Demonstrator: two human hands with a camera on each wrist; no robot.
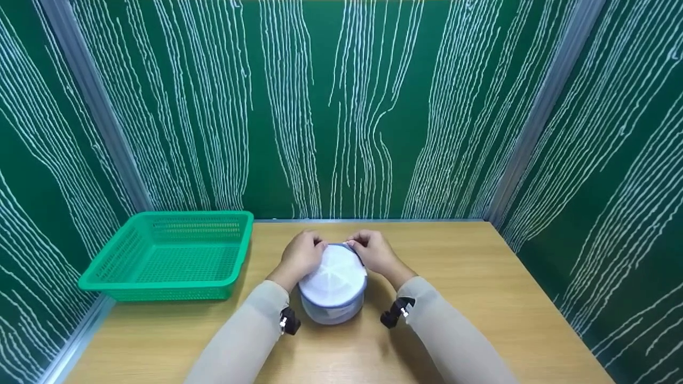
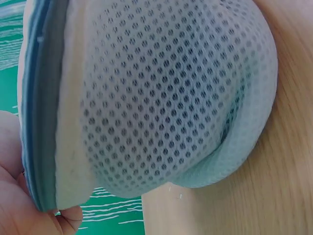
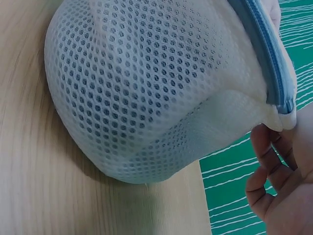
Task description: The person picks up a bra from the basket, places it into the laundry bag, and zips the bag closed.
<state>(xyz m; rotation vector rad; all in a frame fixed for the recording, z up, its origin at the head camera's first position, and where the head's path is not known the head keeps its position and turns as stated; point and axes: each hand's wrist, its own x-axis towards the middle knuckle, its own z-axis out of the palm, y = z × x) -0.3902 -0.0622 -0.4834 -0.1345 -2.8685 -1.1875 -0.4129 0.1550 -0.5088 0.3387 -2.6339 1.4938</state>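
Observation:
A round white mesh laundry bag [image 1: 334,277] with a blue zipper band round its top stands on the table in front of me. At its far left edge my left hand [image 1: 303,255] pinches the rim between thumb and fingers. My right hand [image 1: 376,256] grips the rim at the far right, by one end of the zipper [image 3: 274,63]. In the left wrist view the honeycomb mesh side [image 2: 161,93] bulges out below the blue band [image 2: 46,107]. What lies inside the bag cannot be made out.
A green plastic basket [image 1: 160,290] with perforated walls stands to the left on the wooden table [image 1: 453,298]. Green panels [image 1: 283,197] with white wavy lines rise behind and on both sides. Small black devices [image 1: 290,321] sit at the wrists.

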